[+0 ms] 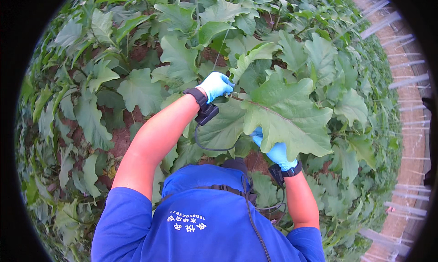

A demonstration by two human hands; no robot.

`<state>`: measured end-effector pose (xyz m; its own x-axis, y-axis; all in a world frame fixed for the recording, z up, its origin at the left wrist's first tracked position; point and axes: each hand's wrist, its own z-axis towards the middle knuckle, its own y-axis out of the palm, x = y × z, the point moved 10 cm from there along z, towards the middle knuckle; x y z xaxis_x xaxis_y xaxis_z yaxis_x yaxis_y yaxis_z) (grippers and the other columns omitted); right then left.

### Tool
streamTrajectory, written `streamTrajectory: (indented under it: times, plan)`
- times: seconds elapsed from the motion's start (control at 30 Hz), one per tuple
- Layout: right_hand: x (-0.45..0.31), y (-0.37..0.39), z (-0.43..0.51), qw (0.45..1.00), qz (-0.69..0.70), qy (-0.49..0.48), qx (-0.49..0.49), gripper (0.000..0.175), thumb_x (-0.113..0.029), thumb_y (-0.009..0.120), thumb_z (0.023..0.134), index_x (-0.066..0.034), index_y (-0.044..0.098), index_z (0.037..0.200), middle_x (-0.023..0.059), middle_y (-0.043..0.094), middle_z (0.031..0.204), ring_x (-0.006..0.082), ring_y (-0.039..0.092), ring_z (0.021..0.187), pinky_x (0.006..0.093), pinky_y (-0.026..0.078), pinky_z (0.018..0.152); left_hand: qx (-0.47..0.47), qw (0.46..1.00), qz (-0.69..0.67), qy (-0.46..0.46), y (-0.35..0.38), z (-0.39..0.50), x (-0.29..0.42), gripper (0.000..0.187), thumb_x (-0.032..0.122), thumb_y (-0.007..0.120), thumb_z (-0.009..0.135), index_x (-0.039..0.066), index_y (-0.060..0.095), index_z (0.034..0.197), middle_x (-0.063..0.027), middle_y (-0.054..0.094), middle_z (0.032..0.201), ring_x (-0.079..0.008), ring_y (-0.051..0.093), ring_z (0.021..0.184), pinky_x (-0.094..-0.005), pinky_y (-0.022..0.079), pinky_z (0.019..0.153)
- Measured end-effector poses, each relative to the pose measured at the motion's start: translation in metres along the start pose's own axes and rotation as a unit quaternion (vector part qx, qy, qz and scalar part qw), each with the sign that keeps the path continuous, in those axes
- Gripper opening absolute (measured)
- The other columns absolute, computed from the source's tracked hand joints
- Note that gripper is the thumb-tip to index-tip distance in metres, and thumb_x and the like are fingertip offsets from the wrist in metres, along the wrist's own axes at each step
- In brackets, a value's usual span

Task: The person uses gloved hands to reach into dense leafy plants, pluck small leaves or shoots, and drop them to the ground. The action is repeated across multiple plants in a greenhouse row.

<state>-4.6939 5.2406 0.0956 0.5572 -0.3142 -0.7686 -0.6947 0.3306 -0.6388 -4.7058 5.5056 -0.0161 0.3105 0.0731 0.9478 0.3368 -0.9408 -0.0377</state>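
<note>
My left hand (218, 86), in a light blue glove, has its fingers closed at the upper stem of an eggplant plant. A thin trellis string (220, 50) runs down to the back of this hand; whether the fingers also hold it is hidden. From beside the fingertips a broad lobed eggplant leaf (285, 113) with a purplish midrib spreads to the right. Lower down, my right hand (280, 156), gloved alike, is partly covered by that leaf. Its fingers reach left beneath the leaf edge, and what they touch cannot be seen.
Dense eggplant foliage (140, 91) surrounds both arms, with brown soil (122, 140) showing through gaps. Black wrist-mounted devices (206, 114) trail loose cables (214, 148) close to the leaves. Along the right rim, pale strips and lines cross a bare earth path (407, 121).
</note>
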Motion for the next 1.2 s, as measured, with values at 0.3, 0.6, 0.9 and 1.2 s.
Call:
streamTrajectory:
  times: [0.3,0.6,0.9,1.2]
  plan:
    - [0.016,0.047,0.037,0.990,0.113,0.068,-0.049,0.034,-0.023,0.070,0.102,-0.0033,0.069,0.130,0.0091,0.072,0.131,0.0186,0.068,0.119,0.0372,0.055,0.102,-0.018,0.961,-0.220,0.169,-0.037,-0.026,0.069,0.026,0.009,0.073,0.097,0.004,0.072,0.122,-0.0012,0.072,0.109,-0.0109,0.067,0.099,-0.0283,0.054,0.092]
    - [0.064,0.113,0.110,0.958,-0.243,-0.141,-0.062,0.050,-0.035,0.068,0.097,-0.0064,0.065,0.137,0.0182,0.065,0.141,0.0385,0.060,0.131,0.0502,0.047,0.112,0.006,0.891,0.449,0.074,-0.070,-0.003,-0.009,0.037,0.019,0.068,0.095,0.008,0.070,0.130,-0.0148,0.072,0.127,-0.0317,0.068,0.118,-0.0415,0.053,0.104]
    - [0.170,0.165,0.071,0.924,-0.188,0.136,-0.305,0.061,-0.055,0.064,0.095,-0.0054,0.072,0.129,0.0200,0.075,0.121,0.0387,0.071,0.113,0.0475,0.055,0.100,-0.098,0.789,0.606,-0.025,-0.037,0.005,-0.132,0.038,0.037,0.067,0.090,0.017,0.076,0.121,-0.0151,0.073,0.124,-0.0357,0.071,0.112,-0.0493,0.057,0.094]
    - [0.168,0.137,0.092,0.950,0.117,0.288,0.016,0.079,-0.014,0.079,0.089,0.0045,0.042,0.156,0.0212,0.063,0.141,0.0296,0.064,0.122,0.0402,0.052,0.105,-0.127,0.894,0.421,-0.092,-0.071,-0.009,-0.232,0.049,0.041,0.068,0.094,0.013,0.071,0.134,-0.0174,0.070,0.130,-0.0370,0.067,0.119,-0.0477,0.053,0.103]
